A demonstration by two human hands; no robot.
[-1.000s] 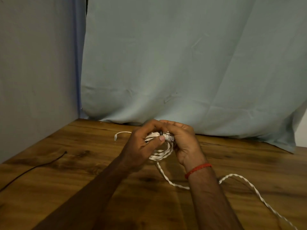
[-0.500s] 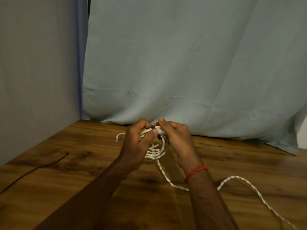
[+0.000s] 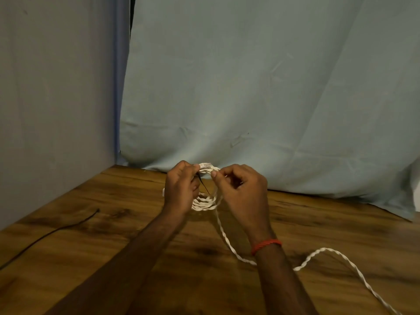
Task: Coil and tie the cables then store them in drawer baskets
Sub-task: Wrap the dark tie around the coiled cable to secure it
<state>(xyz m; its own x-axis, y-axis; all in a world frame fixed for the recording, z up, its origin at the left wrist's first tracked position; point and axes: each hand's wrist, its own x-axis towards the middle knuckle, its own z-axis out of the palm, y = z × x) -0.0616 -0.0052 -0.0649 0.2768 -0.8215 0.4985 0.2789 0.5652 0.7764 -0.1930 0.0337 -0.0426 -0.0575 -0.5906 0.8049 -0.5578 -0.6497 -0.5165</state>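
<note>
A creased pale blue cloth backdrop (image 3: 250,87) hangs behind a dark-grained wooden worktop (image 3: 113,246), which fills the lower half of the view. A thin black cable (image 3: 56,230) lies on the worktop well to the left, apart from the work.

The white twisted cable (image 3: 329,252) runs in from the lower right corner, snakes across the wood, passes under the right forearm and rises to the coil (image 3: 204,202), which is held just above the worktop between both hands. The coil has several small loops, and a good length is not yet wound.

The left hand (image 3: 179,189) curls around the coil's left side, its fingertips pinching the top of the loops. The right hand (image 3: 243,192) pinches the same top bundle between thumb and forefinger, with the other fingers folded in. A red thread bracelet (image 3: 266,245) sits on the right wrist. A fine black strand (image 3: 203,185), probably a tie, hangs from the left fingertips inside the loop; I cannot tell whether it is already wrapped.

The cable looks light, limp and fabric-covered, so it should grip well and not slide. Its twist probably makes the loops spring open if released. The best hold is likely across the gathered loops at the top, pinching all the turns together, while the free hand works the tie or feeds in the slack tail.
</note>
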